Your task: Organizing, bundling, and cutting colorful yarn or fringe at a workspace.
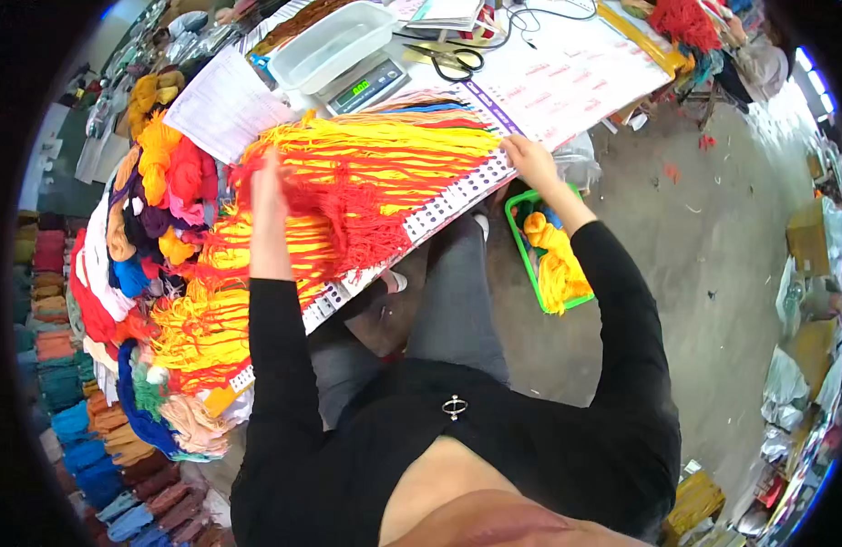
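Observation:
Rows of yellow and red yarn (385, 137) lie across the table, their ends along a white strip with dark punched holes (448, 202). A loose heap of red yarn (362, 228) rests on top of them. My left hand (270, 187) is over the yarn at the left, among red strands; motion blurs its fingers. At the strip's right end, my right hand (530, 164) has its fingers closed in a pinch beside the last yellow strands. Whatever lies between those fingertips is too small to make out.
Behind the yarn stand a digital scale (371, 87) with a clear plastic tub (333, 46), black scissors (453, 62) and a paper sheet (225, 105). Coloured skeins (166, 182) crowd the left. A green basket (523, 246) with yellow yarn sits below the table's right edge.

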Tool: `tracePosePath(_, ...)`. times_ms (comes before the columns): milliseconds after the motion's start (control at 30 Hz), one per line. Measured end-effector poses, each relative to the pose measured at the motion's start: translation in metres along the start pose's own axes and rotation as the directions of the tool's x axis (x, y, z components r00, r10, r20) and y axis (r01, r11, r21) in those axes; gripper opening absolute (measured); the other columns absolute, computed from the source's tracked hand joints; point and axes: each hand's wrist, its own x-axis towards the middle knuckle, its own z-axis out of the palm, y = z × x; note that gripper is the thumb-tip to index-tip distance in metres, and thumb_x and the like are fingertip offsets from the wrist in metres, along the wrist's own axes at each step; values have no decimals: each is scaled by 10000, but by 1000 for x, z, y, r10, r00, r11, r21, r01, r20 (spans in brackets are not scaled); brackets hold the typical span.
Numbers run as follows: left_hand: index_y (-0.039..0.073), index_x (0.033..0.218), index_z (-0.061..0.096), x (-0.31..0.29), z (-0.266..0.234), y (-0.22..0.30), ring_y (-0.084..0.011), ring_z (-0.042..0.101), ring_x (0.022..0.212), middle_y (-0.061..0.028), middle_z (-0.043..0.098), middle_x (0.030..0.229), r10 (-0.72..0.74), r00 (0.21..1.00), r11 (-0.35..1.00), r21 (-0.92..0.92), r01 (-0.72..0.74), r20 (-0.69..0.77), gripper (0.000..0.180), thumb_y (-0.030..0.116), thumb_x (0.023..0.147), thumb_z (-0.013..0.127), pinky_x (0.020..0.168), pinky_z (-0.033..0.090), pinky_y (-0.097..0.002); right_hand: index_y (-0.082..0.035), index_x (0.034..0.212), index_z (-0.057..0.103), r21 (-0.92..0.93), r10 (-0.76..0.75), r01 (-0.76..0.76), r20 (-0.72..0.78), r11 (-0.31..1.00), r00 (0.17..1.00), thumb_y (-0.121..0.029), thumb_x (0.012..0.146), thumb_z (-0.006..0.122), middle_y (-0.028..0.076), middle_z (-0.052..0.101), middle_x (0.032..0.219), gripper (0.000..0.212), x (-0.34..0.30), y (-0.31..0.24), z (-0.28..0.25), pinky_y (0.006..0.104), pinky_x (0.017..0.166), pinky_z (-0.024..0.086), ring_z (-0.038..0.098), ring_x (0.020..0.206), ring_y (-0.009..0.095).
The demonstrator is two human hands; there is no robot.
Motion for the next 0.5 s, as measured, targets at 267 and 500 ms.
tracePosePath(267, 15, 1205, 512, -200, 164, -22, -156, 542, 946, -82, 575, 1079, -71, 555, 804, -282, 524, 829, 388, 297, 962, 407, 778, 458, -295, -22, 940, 581, 791, -75, -80, 157, 606, 985, -138, 887, 564, -13, 541, 705, 129, -102, -109, 31, 195, 557, 402, 499, 601, 56)
tracePosePath(500, 19, 1279, 414, -202, 165, -2, -192, 546, 933, -84, 491, 1202, -65, 501, 644, -347, 682, 863, 443, 329, 968, 352, 748, 483, -354, -41, 916, 563, 869, 17, -156, 168, 469, 986, -182, 901, 549, -23, 533, 692, 143, -110, -113, 16, 158, 505, 316, 464, 568, 36)
